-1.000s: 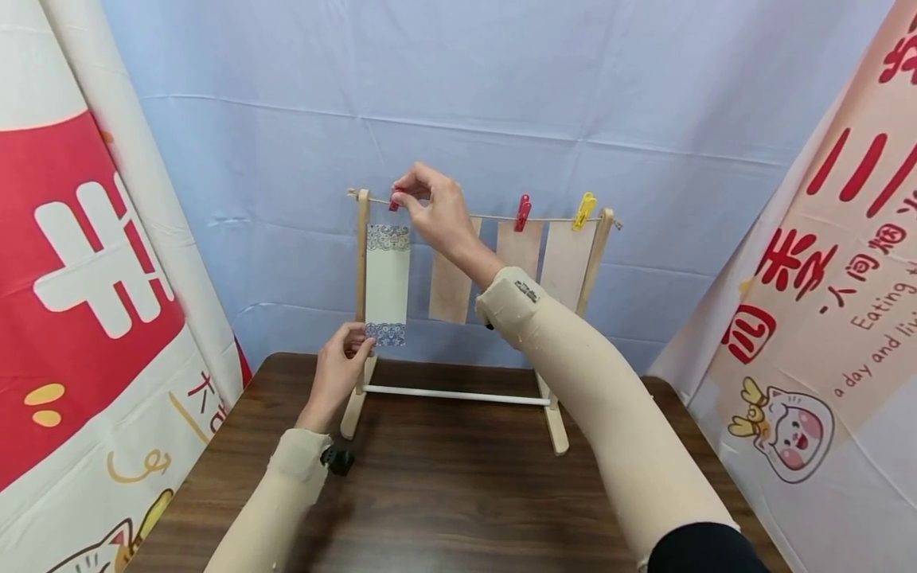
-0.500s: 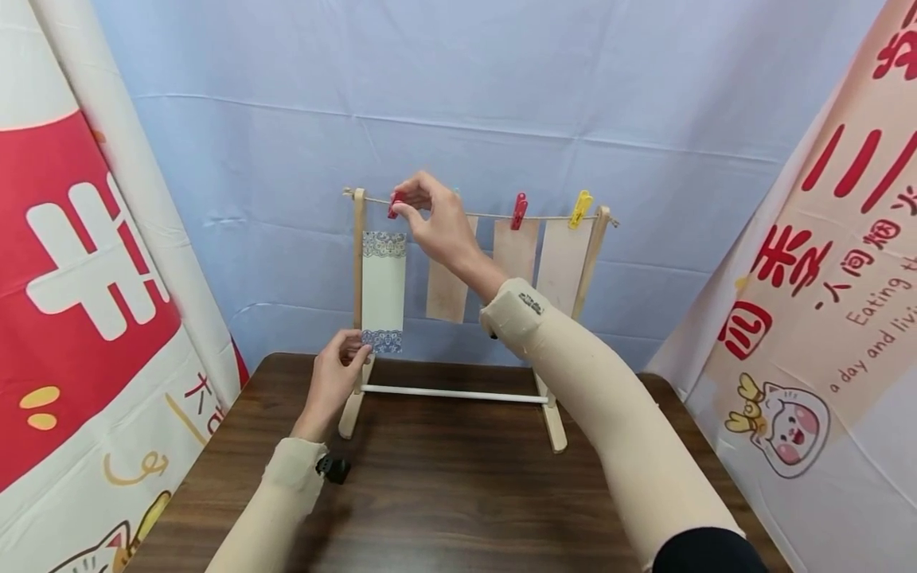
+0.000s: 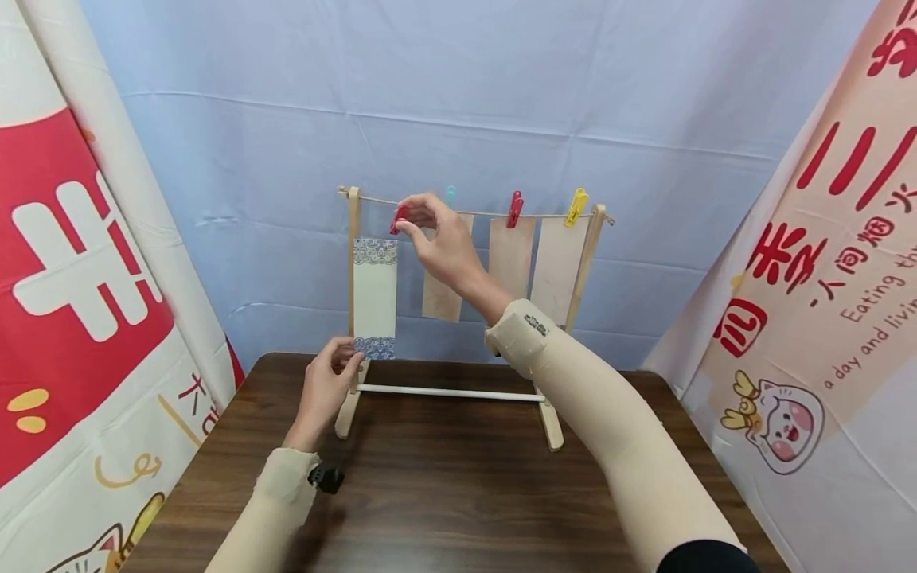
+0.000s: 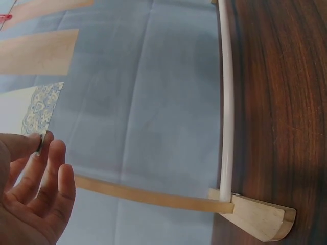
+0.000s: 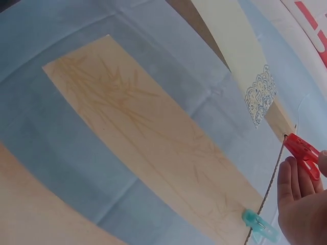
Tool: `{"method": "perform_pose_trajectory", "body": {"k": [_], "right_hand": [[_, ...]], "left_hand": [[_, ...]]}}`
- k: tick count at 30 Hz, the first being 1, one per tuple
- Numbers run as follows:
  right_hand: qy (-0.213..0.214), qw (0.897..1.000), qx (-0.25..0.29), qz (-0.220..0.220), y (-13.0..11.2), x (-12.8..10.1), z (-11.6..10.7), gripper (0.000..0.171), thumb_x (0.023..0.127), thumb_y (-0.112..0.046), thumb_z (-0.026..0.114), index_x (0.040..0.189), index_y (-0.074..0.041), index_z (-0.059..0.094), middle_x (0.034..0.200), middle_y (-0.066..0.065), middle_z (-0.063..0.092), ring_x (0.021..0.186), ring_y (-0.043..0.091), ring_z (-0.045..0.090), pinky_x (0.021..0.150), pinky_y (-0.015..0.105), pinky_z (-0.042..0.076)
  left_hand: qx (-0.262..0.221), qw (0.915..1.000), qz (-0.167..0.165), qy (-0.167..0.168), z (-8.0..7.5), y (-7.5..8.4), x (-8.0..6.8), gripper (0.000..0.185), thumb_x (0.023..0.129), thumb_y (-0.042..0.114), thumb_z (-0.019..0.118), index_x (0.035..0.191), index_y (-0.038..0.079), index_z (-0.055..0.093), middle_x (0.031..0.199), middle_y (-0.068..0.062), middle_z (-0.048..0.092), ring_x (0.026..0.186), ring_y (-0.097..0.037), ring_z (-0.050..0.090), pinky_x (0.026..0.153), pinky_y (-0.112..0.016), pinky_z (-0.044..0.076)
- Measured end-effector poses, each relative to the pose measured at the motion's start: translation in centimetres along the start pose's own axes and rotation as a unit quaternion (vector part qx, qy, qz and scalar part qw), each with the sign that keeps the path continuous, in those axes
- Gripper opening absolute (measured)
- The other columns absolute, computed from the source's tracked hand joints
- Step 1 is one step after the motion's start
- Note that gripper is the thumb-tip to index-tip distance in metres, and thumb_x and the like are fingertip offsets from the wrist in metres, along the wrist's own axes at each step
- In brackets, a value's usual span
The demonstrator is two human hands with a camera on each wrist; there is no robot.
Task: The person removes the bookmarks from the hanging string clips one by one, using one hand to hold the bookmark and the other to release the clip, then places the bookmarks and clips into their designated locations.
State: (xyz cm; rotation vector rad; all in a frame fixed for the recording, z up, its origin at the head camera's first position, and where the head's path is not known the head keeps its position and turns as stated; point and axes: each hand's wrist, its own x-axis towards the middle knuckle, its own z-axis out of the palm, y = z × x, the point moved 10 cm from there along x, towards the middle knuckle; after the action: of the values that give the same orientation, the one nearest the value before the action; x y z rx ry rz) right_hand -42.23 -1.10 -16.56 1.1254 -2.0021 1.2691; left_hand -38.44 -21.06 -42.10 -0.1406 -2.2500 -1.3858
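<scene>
Red is the colour of the small clip which the right hand pinches, a little to the left of centre in the head view. The left hand, placed lower and more to the left, pinches the bottom left corner of a pale card with patterned bands at its 2 ends. So both hands are clamped, each on its own thing, and they are apart. The card stands upright at left of centre, beside the left post of a wooden rack; its top edge is below the small clip — the right wrist view shows a gap between these 2. Whether the small clip touches the cord, I cannot tell.

More to the right hang 3 beige strips, with a teal clip, another red clip and a yellow clip. A white rod crosses low in the centre. The rack stands on a brown counter, at the bottom of the frame — behind it is light blue cloth. Printed banners are at the left and right edges.
</scene>
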Motion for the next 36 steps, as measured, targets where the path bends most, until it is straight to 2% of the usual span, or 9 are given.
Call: {"method": "perform_pose_trajectory", "body": {"k": [11,18,24,31,36], "right_hand": [[0.015,0.999,0.015,-0.033,-0.3,-1.8,-0.3,0.029,0.103,-0.008,0.073,0.13,-0.002,0.063,0.114,0.009,0.074,0.108,0.018,0.073,0.099,0.028,0.058],[0.018,1.0,0.019,-0.008,0.7,-3.4,-0.5,0.032,0.104,-0.012,0.073,0.134,-0.005,0.063,0.114,0.01,0.076,0.107,0.018,0.073,0.099,0.03,0.058],[0.014,1.0,0.007,0.002,1.3,-4.7,-0.7,0.035,0.105,-0.011,0.072,0.138,-0.004,0.064,0.114,0.01,0.076,0.105,0.019,0.072,0.096,0.031,0.059],[0.016,1.0,0.002,0.011,2.5,-6.1,-0.9,0.037,0.104,-0.008,0.073,0.139,-0.001,0.064,0.114,0.013,0.075,0.104,0.022,0.072,0.095,0.031,0.059],[0.018,1.0,0.013,0.011,3.2,-6.9,-1.2,0.036,0.103,-0.003,0.072,0.137,0.004,0.064,0.11,0.015,0.074,0.101,0.025,0.072,0.092,0.035,0.06]], "left_hand": [[0.016,0.9999,0.0,0.005,-0.7,-0.3,-0.9,0.03,0.105,0.015,0.073,0.132,0.005,0.067,0.11,-0.012,0.078,0.094,-0.031,0.075,0.079,-0.023,0.053],[0.027,0.9996,0.0,0.01,-1.1,-0.2,-1.4,0.028,0.105,0.015,0.073,0.131,0.006,0.067,0.112,-0.013,0.078,0.094,-0.028,0.073,0.08,-0.023,0.052],[0.03,0.9992,0.005,0.024,-1.4,-0.1,-1.6,0.027,0.104,0.011,0.074,0.129,0.003,0.068,0.109,-0.014,0.079,0.093,-0.025,0.074,0.08,-0.016,0.051],[0.033,0.999,0.007,0.03,-1.6,-0.3,-2.0,0.025,0.102,0.008,0.076,0.126,0.002,0.069,0.105,-0.014,0.078,0.088,-0.018,0.072,0.078,-0.013,0.05],[0.038,0.9989,-0.002,0.027,-1.8,-0.5,-2.3,0.026,0.103,0.011,0.075,0.127,0.004,0.068,0.106,-0.012,0.078,0.089,-0.02,0.071,0.077,-0.014,0.049]]}}
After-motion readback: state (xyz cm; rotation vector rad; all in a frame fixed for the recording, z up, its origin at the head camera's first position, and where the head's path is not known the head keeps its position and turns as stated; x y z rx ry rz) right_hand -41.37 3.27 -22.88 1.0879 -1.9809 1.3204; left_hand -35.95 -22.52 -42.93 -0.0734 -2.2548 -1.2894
